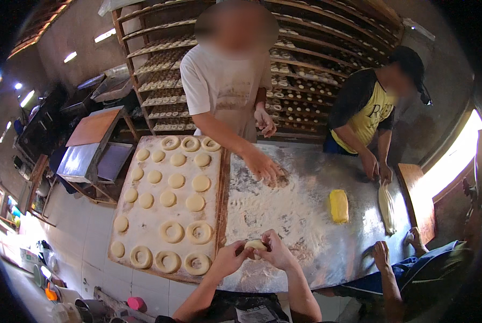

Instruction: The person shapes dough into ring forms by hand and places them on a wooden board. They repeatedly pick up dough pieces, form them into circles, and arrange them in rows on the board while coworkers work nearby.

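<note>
My left hand [231, 257] and my right hand [276, 252] grip a small piece of pale dough [256, 246] between them over the near edge of the floured metal table [305, 253]. To the left lies a floured wooden board [130, 210] bearing several dough rounds [201, 183] and dough rings [167, 261], some close to my left hand. Beyond my hands, loose flour [257, 210] is spread on the metal.
Across the table a person in white [219, 81] reaches into the flour; another in yellow [359, 113] holds a long pale bundle [386, 210]. A third person's hand [381, 253] rests at right. A yellow block [339, 206] lies on the metal. Laden racks [300, 54] stand behind.
</note>
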Available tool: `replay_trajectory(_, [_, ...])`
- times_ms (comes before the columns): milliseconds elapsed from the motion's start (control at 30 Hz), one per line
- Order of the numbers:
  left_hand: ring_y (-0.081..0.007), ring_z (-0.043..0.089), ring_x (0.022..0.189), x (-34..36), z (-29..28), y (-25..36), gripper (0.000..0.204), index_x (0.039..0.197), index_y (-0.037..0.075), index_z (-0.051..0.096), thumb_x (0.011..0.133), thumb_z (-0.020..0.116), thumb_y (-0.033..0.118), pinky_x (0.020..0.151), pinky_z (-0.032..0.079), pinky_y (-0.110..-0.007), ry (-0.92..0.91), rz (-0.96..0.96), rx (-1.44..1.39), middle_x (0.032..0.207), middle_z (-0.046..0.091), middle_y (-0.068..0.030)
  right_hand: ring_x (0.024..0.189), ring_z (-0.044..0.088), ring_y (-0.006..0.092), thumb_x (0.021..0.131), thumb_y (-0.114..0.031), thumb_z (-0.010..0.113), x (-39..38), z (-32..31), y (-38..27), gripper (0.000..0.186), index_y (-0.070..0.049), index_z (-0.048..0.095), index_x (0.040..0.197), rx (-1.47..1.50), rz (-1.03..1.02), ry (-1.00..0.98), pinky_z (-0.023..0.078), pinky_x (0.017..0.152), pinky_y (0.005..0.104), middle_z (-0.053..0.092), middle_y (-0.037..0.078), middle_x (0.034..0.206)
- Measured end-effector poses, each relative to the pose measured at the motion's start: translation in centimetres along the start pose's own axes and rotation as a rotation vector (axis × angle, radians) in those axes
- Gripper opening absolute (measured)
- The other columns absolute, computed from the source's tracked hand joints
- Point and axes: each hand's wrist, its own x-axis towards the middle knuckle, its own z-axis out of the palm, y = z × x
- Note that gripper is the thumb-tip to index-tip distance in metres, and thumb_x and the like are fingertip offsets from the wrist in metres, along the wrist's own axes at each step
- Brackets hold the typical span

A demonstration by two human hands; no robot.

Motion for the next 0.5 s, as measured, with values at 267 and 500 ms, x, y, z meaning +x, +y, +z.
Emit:
replay_trajectory(267, [-0.0246,0.068,0.087,-0.6,2.6,4.4,0.039,0.115,0.007,0.066,0.078,0.078,0.007,0.076,0.054,-0.036,0.284,0.243,0.144,0.096,0.068,-0.0115,0.101,0.058,0.0275,0.072,-0.005,0.077,2.1,0.8,-1.3,0.072,-0.006,0.039,0.134,-0.311,-0.279,0.414,0.047,0.088,0.0418,0.054,0.016,0.111])
replay_trajectory(500, [-0.0316,0.063,0.092,0.1,2.3,2.8,0.057,0.133,0.001,0.044,0.079,0.064,-0.006,0.087,0.050,-0.039,0.760,0.485,0.256,0.107,0.059,-0.0153,0.108,0.062,0.0314,0.084,-0.006,0.061,3.3,0.3,-0.9,0.060,-0.005,0.039,0.141,0.891,-0.153,-0.445,0.049,0.091,0.0351,0.065,0.013,0.106])
